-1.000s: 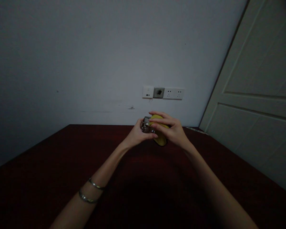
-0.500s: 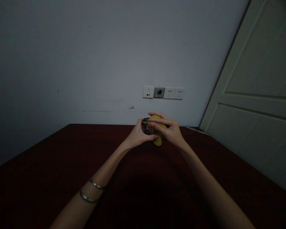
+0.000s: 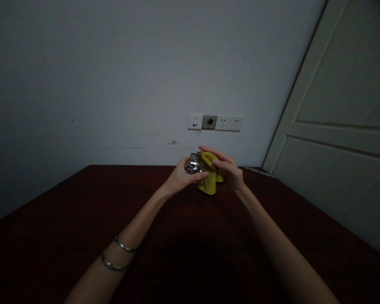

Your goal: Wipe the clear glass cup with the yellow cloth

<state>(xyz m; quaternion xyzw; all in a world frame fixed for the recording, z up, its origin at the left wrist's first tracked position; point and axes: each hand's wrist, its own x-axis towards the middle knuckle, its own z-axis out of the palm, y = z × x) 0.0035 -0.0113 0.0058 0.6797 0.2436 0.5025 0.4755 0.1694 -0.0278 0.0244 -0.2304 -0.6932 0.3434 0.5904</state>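
Note:
My left hand point(image 3: 180, 177) is closed around a clear, shiny glass point(image 3: 194, 164), whose exact shape is partly hidden by the fingers. In my right hand point(image 3: 230, 169) is a yellow cloth point(image 3: 210, 177) with a dark edge, folded and hanging down below the fingers. The cloth lies against the right side of the glass, and the left thumb reaches across to the cloth's edge. Both hands are held above the dark red table, near its far side. Two silver bangles circle the left forearm.
The dark red tabletop point(image 3: 145, 219) runs up to a pale wall point(image 3: 129, 84). Sockets and switch plates point(image 3: 215, 122) are set in the wall behind my hands. A panelled door point(image 3: 345, 126) stands at the right. A thin flat strip point(image 3: 259, 172) lies at the table's far right edge.
My right fingers have moved back from the front of the glass, and the cloth has shifted, showing more of its folds. The glass is turned a little in my left hand.

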